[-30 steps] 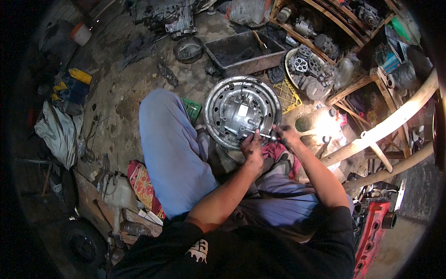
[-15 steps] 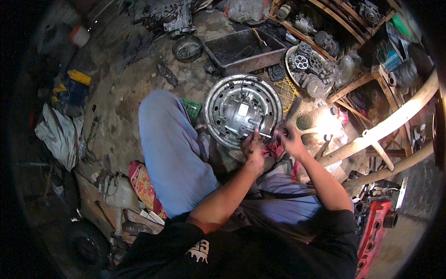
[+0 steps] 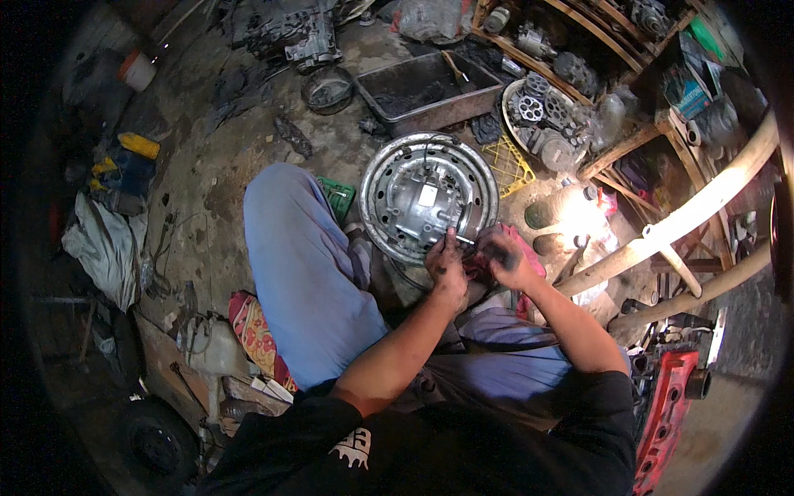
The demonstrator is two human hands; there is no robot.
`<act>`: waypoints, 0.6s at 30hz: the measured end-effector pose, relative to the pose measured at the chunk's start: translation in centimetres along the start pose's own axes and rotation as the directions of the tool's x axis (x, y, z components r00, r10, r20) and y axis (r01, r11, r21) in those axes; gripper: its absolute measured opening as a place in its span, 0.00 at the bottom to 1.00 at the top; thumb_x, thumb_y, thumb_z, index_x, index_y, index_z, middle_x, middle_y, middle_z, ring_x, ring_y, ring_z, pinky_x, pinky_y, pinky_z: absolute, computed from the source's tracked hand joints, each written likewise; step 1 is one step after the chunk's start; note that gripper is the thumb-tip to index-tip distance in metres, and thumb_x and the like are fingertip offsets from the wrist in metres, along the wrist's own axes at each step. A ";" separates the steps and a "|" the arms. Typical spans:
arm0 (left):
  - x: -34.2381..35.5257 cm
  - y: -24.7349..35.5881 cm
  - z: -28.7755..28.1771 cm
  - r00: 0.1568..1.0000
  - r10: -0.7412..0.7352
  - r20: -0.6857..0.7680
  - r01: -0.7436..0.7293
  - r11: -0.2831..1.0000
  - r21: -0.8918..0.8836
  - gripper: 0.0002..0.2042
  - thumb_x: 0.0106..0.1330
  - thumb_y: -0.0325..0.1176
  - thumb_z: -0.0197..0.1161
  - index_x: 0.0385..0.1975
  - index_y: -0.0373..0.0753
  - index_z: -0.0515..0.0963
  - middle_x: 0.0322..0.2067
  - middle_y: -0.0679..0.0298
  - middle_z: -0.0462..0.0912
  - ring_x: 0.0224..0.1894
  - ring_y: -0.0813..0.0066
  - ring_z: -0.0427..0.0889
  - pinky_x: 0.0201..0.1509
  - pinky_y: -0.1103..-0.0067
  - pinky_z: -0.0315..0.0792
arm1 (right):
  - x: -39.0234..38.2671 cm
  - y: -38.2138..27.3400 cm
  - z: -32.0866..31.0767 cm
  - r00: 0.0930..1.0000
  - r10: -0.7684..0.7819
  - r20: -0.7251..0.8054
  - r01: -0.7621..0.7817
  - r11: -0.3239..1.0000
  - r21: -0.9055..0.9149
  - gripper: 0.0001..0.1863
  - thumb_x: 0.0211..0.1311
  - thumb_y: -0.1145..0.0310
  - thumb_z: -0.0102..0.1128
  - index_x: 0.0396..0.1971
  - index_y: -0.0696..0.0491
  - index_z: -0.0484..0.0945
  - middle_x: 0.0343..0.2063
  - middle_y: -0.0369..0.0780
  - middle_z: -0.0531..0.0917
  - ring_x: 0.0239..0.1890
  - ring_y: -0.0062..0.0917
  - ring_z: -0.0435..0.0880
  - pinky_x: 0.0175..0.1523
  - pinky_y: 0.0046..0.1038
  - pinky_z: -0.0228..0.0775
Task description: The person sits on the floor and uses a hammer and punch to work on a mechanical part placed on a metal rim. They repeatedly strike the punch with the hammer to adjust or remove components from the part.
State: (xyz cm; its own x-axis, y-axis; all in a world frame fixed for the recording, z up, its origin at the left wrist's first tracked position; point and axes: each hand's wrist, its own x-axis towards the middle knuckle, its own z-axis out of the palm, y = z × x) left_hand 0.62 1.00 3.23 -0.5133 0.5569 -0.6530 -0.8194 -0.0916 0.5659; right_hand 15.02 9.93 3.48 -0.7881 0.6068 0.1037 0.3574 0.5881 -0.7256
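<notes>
In front of me a silver wheel rim (image 3: 373, 203) lies flat, with a grey cast-metal housing (image 3: 413, 217) resting in it. My left hand (image 3: 447, 266) is closed at the rim's near edge, its thumb up against a slim shiny metal rod (image 3: 466, 240) that sticks out to the right. Close beside it, my right hand (image 3: 504, 258) is closed on a red cloth (image 3: 527, 246), which bunches up around its fingers. The fingertips are dark and partly hidden, so I cannot tell whether anything else is in them.
Beyond the rim sits a dark rectangular tray (image 3: 430, 121) with a brush (image 3: 457, 73) in it. A basin (image 3: 512, 124) of metal parts and a yellow crate (image 3: 509, 168) stand to the right. A pale wooden pole (image 3: 703, 217) crosses the right side. A green tray (image 3: 337, 195) lies by my left knee.
My right hand has come down and slightly left, and the dark, blurred tool above it no longer shows. The red cloth has risen around that hand. My left hand stays nearly in place.
</notes>
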 end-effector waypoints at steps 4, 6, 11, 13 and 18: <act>1.5 -1.5 -0.2 0.999 0.015 -0.050 -0.014 1.000 0.018 0.17 0.67 0.43 0.64 0.36 0.32 0.77 0.31 0.65 0.75 0.33 0.72 0.76 0.40 0.74 0.73 | 3.5 0.0 -0.5 0.752 0.635 0.176 -0.606 0.563 0.562 0.14 0.64 0.64 0.61 0.42 0.59 0.76 0.33 0.40 0.81 0.41 0.30 0.81 0.50 0.29 0.72; 0.3 -0.7 0.6 0.994 -0.013 -0.105 0.015 1.000 0.022 0.16 0.68 0.44 0.63 0.32 0.33 0.79 0.27 0.68 0.76 0.28 0.77 0.75 0.34 0.79 0.71 | 3.3 -0.5 0.2 0.599 0.753 0.271 -0.699 0.327 0.636 0.16 0.64 0.62 0.62 0.41 0.60 0.76 0.33 0.38 0.81 0.40 0.28 0.80 0.51 0.29 0.72; -1.7 1.0 1.7 0.999 -0.018 -0.047 0.019 0.999 0.033 0.17 0.68 0.45 0.62 0.33 0.34 0.79 0.27 0.68 0.78 0.29 0.79 0.76 0.35 0.80 0.72 | -0.4 0.2 -0.2 0.975 0.206 -0.079 -0.204 0.979 0.029 0.26 0.58 0.62 0.66 0.54 0.58 0.72 0.51 0.54 0.74 0.55 0.43 0.76 0.59 0.39 0.67; -2.0 1.8 1.5 0.995 -0.089 -0.039 0.089 0.996 0.004 0.17 0.68 0.46 0.62 0.34 0.35 0.79 0.27 0.68 0.78 0.29 0.79 0.76 0.35 0.80 0.71 | -0.6 -0.8 -1.1 0.966 -0.239 0.102 0.252 0.956 -0.150 0.26 0.58 0.64 0.64 0.54 0.57 0.71 0.51 0.54 0.74 0.54 0.46 0.76 0.60 0.39 0.67; 0.0 0.0 0.3 0.998 0.006 -0.070 -0.009 0.999 -0.035 0.17 0.68 0.46 0.63 0.33 0.34 0.78 0.27 0.67 0.77 0.29 0.78 0.75 0.36 0.78 0.71 | 1.7 -1.7 -0.5 0.969 0.219 -0.114 -0.204 0.971 0.128 0.16 0.59 0.64 0.65 0.43 0.57 0.77 0.36 0.49 0.81 0.43 0.42 0.80 0.47 0.36 0.71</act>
State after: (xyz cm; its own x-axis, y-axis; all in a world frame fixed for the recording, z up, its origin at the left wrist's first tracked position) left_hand 0.71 1.25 3.42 -0.5349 0.4972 -0.6832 -0.8234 -0.1255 0.5533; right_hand 13.34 10.19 5.23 -0.6281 0.7779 0.0193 0.4436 0.3783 -0.8125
